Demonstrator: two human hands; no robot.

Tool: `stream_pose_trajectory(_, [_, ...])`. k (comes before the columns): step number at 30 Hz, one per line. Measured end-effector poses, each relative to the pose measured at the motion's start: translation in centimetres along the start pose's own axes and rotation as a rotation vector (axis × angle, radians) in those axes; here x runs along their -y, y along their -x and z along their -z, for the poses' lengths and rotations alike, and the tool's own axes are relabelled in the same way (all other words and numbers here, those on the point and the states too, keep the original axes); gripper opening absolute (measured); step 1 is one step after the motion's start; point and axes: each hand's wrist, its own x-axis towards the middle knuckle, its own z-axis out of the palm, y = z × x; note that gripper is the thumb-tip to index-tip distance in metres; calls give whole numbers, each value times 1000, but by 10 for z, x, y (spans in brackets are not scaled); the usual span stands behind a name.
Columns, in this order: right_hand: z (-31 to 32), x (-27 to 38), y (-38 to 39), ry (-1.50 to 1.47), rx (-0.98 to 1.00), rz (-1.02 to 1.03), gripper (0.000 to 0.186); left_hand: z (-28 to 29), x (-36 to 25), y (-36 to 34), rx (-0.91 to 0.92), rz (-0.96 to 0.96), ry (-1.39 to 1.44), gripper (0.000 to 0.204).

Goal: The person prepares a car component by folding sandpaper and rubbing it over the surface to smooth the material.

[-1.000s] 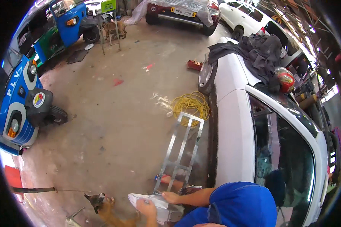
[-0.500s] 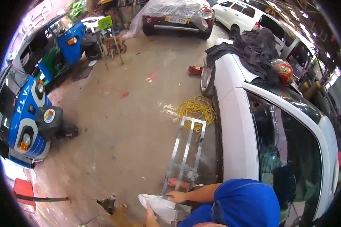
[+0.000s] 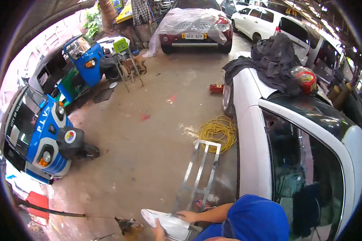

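Note:
A white, smooth, tapered panel [image 3: 171, 225], its kind not clear, lies low in front of me with its pointed end to the left. My left hand [image 3: 159, 230] grips its near left edge, thumb up over the surface. Along the far edge, the fingers of my right hand [image 3: 188, 217] are bent against the panel; anything under them is hidden. Just beyond the panel, a silver metal frame [image 3: 200, 166] with long rails and crossbars lies on the floor. A reddish shape [image 3: 203, 204] shows at the frame's near end, too unclear to name.
A white car [image 3: 251, 148] with a black cloth [image 3: 271, 66] and a red helmet [image 3: 305, 80] on it stands close on the right. A coiled yellow hose or cable [image 3: 218, 133] lies by it. Blue three-wheelers [image 3: 48, 136] are at left. A small animal [image 3: 129, 227] is near the panel.
My view has tilted upward and shifted, so the surroundings sit lower and further right. Both hands stay on the white panel; my right hand has changed place only slightly.

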Motion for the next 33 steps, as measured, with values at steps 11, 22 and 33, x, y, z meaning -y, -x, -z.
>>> stream_pose_trajectory(11, [44, 43, 9, -173, -85, 96, 56, -33, -91, -12, -319, 131, -543, 106])
stream_pose_trajectory(22, [-5, -6, 8, -45, -114, -149, 53, -53, -61, 8, -144, 18, -354, 112])
stream_pose_trajectory(33, [34, -31, 23, 149, -260, 51, 51, -85, 0, 24, -122, 83, -720, 122])
